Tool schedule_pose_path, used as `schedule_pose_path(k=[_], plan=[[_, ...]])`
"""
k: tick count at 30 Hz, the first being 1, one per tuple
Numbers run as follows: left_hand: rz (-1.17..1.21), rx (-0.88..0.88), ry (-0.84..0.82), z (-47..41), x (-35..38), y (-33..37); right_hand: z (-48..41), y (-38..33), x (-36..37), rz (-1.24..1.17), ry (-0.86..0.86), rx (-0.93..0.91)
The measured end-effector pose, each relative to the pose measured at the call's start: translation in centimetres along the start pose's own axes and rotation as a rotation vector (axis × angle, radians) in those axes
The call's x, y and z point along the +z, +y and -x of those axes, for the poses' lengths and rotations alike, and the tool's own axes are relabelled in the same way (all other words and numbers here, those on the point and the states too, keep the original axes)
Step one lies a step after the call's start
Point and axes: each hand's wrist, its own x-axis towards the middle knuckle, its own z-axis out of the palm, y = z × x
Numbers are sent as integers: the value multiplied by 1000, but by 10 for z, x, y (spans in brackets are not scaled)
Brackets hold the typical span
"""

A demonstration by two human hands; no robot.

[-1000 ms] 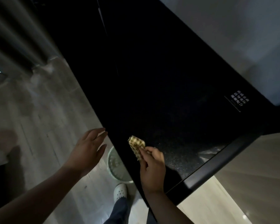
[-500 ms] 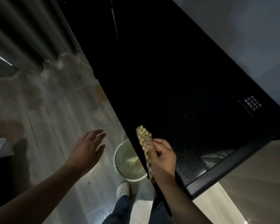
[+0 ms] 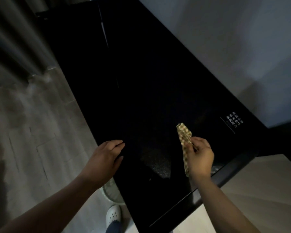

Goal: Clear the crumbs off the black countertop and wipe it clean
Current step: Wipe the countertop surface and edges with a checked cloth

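Room, head view: dim spot with a grey wall (image 3: 225,47), pale wood-look floor (image 3: 40,132) and a long black countertop (image 3: 149,81) running diagonally through the shot.
Right hand (image 3: 200,158): fingers and thumb pinched on a tan checkered cloth (image 3: 184,133), held up with its top end over the counter's near part, just short of a small white printed label (image 3: 233,122). Can't tell if the cloth touches the surface.
Left hand (image 3: 104,158): fingers straight and together, resting on the counter's left edge, gripping nothing.
Bin (image 3: 110,192): pale and round, on the floor below that left edge, mostly hidden, next to a white shoe (image 3: 113,214).
What could go wrong: my guess is that a sweep aimed off to one side sends crumbs onto the floor rather than the bin. The cloth is bunched narrow too, so it could skip strips. In this light leftover bits are easy to miss.
Counter look: glossy and near featureless, except a lit speckled patch (image 3: 156,163) between the hands and a tiny pale speck (image 3: 149,179) just below it, maybe a crumb.
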Motion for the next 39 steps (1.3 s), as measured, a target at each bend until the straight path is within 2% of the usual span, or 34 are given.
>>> schedule_pose_path(k=[5, 12, 18, 22, 25, 28, 36, 39], plan=[[57, 18, -16, -7, 9, 12, -44, 17, -43, 131, 44, -43], [53, 69, -129, -70, 33, 62, -109, 52, -91, 262, 130, -29], [64, 51, -154, -133, 51, 106, -182, 76, -112, 315, 168, 66], [-19, 67, -146, -160, 60, 121, -222, 91, -115, 374, 166, 50], [-193, 66, -138, -170, 69, 121, -241, 100, -108, 397, 118, 56], [-266, 8, -142, -171, 74, 117, -245, 102, -93, 364, 88, 1], [-257, 29, -149, -172, 72, 113, -195, 82, -51, 265, -33, -259], [-281, 28, -172, -170, 75, 111, -161, 75, -37, 160, -108, -246]])
